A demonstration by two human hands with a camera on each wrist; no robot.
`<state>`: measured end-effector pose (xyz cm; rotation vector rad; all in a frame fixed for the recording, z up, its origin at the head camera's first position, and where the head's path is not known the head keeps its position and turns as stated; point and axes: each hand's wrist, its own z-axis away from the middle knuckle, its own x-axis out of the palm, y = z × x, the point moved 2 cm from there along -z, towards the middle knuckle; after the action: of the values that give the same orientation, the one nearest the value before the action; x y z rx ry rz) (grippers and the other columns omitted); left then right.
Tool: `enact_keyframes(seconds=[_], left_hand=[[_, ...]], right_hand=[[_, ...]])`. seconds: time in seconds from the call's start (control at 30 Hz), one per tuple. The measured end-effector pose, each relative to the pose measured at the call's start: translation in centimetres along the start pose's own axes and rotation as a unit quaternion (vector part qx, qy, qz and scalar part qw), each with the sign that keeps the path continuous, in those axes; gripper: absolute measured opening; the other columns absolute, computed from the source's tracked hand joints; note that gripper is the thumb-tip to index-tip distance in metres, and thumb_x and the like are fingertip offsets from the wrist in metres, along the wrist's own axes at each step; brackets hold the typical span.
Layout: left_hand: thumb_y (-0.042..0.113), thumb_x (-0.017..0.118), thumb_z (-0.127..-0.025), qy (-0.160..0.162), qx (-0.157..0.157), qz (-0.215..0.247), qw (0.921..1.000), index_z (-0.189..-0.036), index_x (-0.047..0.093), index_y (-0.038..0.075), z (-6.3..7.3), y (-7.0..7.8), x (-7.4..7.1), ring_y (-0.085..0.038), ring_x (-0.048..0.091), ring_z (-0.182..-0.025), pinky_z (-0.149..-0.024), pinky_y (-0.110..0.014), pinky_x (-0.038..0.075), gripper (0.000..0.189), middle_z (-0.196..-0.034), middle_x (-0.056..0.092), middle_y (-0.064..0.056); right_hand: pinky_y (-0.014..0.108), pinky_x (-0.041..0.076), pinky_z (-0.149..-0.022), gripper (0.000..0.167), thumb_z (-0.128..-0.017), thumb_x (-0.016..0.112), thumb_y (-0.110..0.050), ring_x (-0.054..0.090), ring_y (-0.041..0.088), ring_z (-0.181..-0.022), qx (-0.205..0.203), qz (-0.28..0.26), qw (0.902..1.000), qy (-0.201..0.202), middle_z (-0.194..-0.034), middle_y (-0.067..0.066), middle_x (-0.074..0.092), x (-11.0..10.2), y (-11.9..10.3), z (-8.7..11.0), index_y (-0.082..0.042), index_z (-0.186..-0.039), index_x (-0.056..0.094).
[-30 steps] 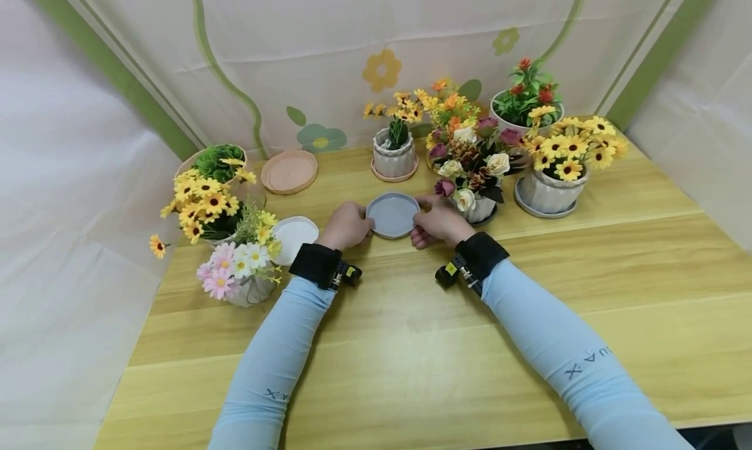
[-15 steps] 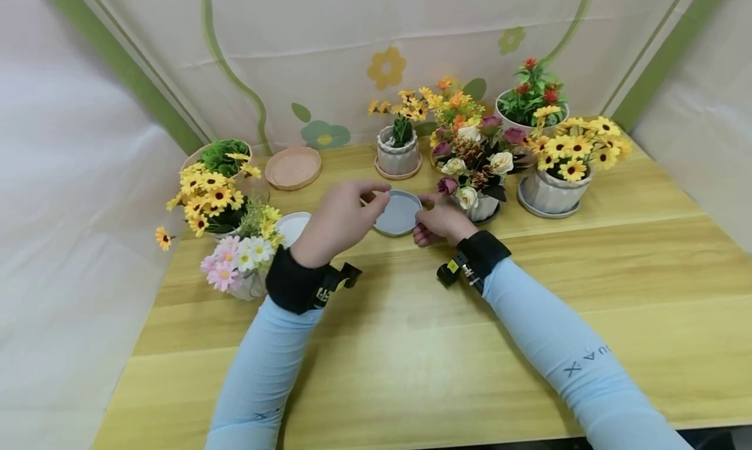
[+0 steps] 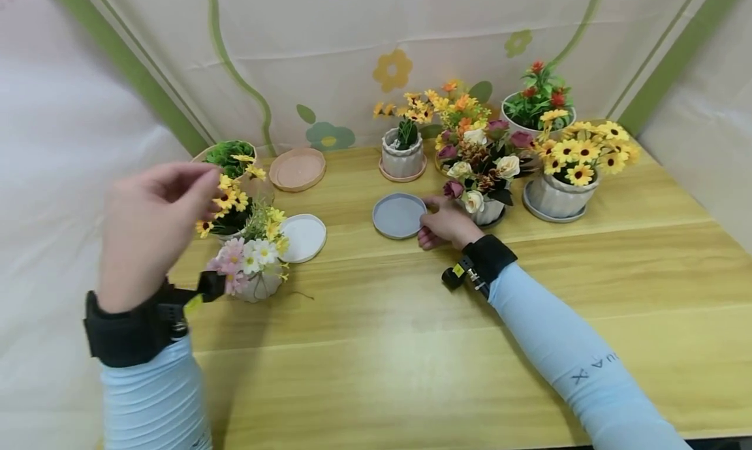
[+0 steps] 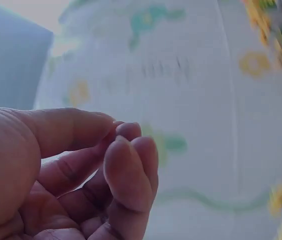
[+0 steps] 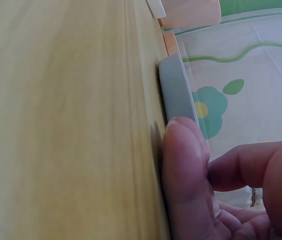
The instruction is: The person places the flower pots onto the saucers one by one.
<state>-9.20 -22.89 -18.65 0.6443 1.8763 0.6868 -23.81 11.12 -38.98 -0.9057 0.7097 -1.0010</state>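
Note:
A round grey plant saucer point(image 3: 398, 215) lies on the table in the middle of the head view. My right hand point(image 3: 449, 225) grips its right edge with thumb and finger; the right wrist view shows the fingers against the saucer's side wall point(image 5: 176, 90). Raised at the left, my left hand point(image 3: 153, 228) has its fingers loosely curled and holds nothing, as the left wrist view also shows. In the head view it overlaps the yellow flowers point(image 3: 232, 198) of a potted plant. Just right of that hand stands a pot of pink and white daisies point(image 3: 249, 257).
A white saucer point(image 3: 303, 238) lies beside the daisies, a peach saucer point(image 3: 297, 169) farther back. Close behind my right hand stands a pot of roses point(image 3: 484, 166). Several more potted flowers, including a sunflower pot point(image 3: 561, 195), line the back right of the wooden table point(image 3: 411, 345).
My left hand has let go of the grey saucer, lifted and swung left to above the potted flowers. The right hand stays at the saucer's right edge.

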Motion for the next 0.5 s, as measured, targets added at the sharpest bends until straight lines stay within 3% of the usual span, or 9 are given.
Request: enact_keyframes(seconds=[0.13,0.27,0.37,0.5], left_hand=[[0.034,0.067,-0.095,-0.015,-0.078,0.018,0.9967,-0.113,0.069,0.002,-0.5,-4.1,-1.8,-0.008,0.066,-0.068,-0.058,-0.016,0.055,0.037,-0.083,0.07,0.008],[0.038,0.063,-0.097,-0.051,-0.129,-0.013,0.9903,-0.12,0.066,0.0,-0.5,-7.7,-2.1,-0.006,0.065,-0.07,-0.061,-0.016,0.055,0.044,-0.081,0.069,0.013],[0.037,0.06,-0.098,-0.068,-0.139,-0.043,0.987,-0.122,0.065,0.0,-0.3,-9.7,-1.8,-0.004,0.065,-0.07,-0.062,-0.016,0.056,0.044,-0.081,0.069,0.014],[0.035,0.06,-0.099,-0.078,-0.129,-0.059,0.9867,-0.121,0.066,0.0,0.3,-11.3,-1.6,-0.004,0.066,-0.069,-0.061,-0.017,0.056,0.042,-0.082,0.068,0.016]], right_hand=[[0.036,0.061,-0.057,0.057,-0.099,0.045,-0.005,0.066,0.021,-0.056,-0.002,0.0,1.0,0.001,-0.073,0.014,0.065,-0.3,0.2,0.1,-0.011,-0.155,0.032],[0.035,0.061,-0.057,0.057,-0.099,0.045,-0.005,0.066,0.021,-0.056,-0.001,0.001,1.0,0.001,-0.073,0.015,0.065,-0.3,0.2,0.3,-0.011,-0.155,0.032],[0.035,0.061,-0.057,0.057,-0.099,0.045,-0.005,0.065,0.021,-0.056,0.001,0.001,1.0,0.002,-0.073,0.014,0.065,-0.3,0.1,0.3,-0.011,-0.154,0.032],[0.035,0.061,-0.057,0.057,-0.099,0.045,-0.005,0.065,0.021,-0.056,0.002,0.0,1.0,0.002,-0.073,0.014,0.065,-0.2,0.1,0.3,-0.011,-0.154,0.032]])
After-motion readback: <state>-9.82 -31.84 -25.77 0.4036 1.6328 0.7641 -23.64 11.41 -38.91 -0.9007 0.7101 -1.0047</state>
